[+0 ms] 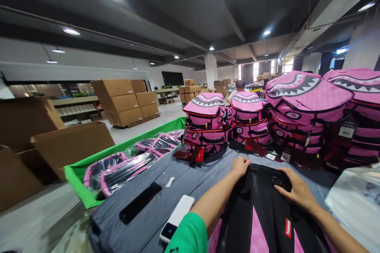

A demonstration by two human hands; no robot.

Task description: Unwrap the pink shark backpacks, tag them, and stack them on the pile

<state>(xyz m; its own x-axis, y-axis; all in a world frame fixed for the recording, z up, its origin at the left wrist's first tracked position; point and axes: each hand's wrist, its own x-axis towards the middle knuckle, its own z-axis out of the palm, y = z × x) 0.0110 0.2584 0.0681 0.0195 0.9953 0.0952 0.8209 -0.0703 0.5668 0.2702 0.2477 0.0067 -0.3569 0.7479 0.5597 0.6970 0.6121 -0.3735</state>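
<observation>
A pink and black backpack (261,209) lies back-side up on the grey table (190,178) right in front of me. My left hand (240,166) rests on its far left top corner with the fingers curled over the edge. My right hand (295,189) lies flat on its upper right part, fingers spread on the black padding. Several pink backpacks with shark-mouth prints (206,126) stand in rows along the far side of the table.
A green bin (78,172) at the left holds bagged pink backpacks (127,166). A black flat strip (139,202) and a white device (177,217) lie on the table. Clear plastic bags (356,201) sit at the right. Cardboard boxes (124,101) stand on the floor behind.
</observation>
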